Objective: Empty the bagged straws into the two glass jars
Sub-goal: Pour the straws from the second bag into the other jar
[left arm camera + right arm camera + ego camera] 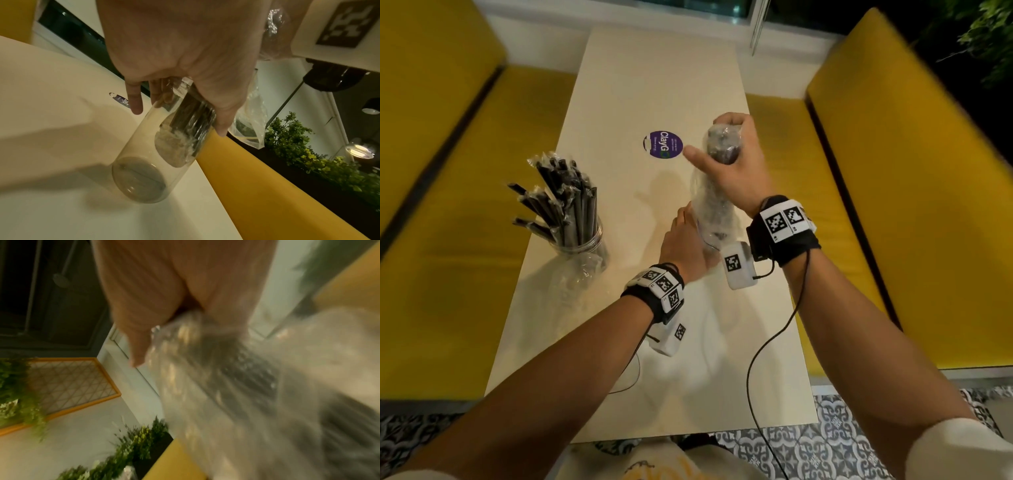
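Left hand [180, 48]: seen from the wrist, fingers and thumb curled round the mouth of a clear glass jar [162, 155]. Jar: tilted, base on the cream table [51, 113]. Dark straws [191, 113]: ends inside the jar's neck, coming from a clear plastic bag [249, 123] behind the hand. Purple sticker [123, 101] on the table. Yellow seat [267, 186]; green plants [298, 142] beyond.

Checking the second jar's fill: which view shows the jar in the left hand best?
The left wrist view: the jar fills the frame, tilted, straws entering its mouth under the left hand. In the head view hands and bag hide it. The right wrist view is blurred; no jar discernible.
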Demonstrator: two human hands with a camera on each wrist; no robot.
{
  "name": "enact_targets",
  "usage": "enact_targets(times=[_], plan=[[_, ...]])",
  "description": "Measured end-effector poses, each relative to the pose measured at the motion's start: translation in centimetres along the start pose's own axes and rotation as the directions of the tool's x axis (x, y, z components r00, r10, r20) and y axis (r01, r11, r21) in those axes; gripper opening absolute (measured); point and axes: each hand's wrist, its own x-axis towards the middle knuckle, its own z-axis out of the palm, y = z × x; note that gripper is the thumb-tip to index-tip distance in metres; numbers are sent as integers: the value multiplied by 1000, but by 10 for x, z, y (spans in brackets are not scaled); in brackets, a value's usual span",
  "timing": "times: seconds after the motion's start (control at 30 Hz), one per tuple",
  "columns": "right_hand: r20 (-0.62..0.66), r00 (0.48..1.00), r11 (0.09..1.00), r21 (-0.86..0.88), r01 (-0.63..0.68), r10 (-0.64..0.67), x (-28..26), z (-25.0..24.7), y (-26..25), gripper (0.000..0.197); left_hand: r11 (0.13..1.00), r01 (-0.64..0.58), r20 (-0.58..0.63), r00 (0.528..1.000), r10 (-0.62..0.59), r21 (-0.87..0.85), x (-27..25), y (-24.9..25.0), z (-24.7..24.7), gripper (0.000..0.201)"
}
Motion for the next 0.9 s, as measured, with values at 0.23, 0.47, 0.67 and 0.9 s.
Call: enact_targets(times=[0.23, 0.47, 0.67, 0.9], plan=[[71, 997, 992, -123, 41, -32, -6, -13, 0, 70, 997, 47, 15, 999, -46, -55, -4, 5, -6, 105], [175, 982, 963, -267, -29, 78, -19, -15, 9, 108, 999, 25, 10, 1000, -24, -34, -7, 8, -6, 107], [35, 995, 922, -374, 104, -98, -33, -19, 11, 83, 997, 56, 19, 998, -57, 48, -6, 7, -6, 93], [-224, 950, 918, -379, 120, -216, -42, -15, 23, 45, 995, 80, 52, 995, -83, 59, -6, 0, -5, 101]])
